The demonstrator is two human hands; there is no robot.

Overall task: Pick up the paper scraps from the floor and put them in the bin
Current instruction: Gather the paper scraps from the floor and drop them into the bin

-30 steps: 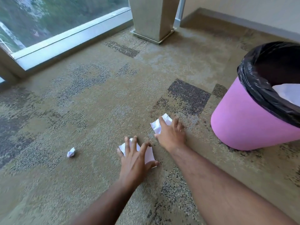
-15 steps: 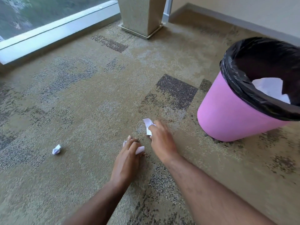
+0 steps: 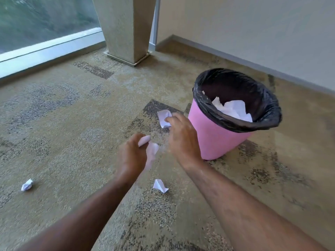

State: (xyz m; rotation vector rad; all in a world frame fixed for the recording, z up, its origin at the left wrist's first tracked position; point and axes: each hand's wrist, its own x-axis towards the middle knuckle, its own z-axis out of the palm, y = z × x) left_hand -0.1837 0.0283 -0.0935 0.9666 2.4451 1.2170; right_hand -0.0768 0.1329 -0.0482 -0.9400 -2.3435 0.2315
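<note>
My right hand grips a white paper scrap above the carpet, just left of the pink bin. My left hand holds another crumpled scrap, blurred by motion, a little lower and to the left. The bin has a black liner and white paper inside. Two small scraps lie on the carpet: one below my hands and one at the far left.
A stone column base stands at the back centre beside a window sill. A grey wall with a skirting board runs behind the bin. Patterned carpet covers the floor.
Both hands closed on their scraps and lifted them off the carpet toward the bin. A small scrap now lies below the hands. The view has pulled back and tilted up.
</note>
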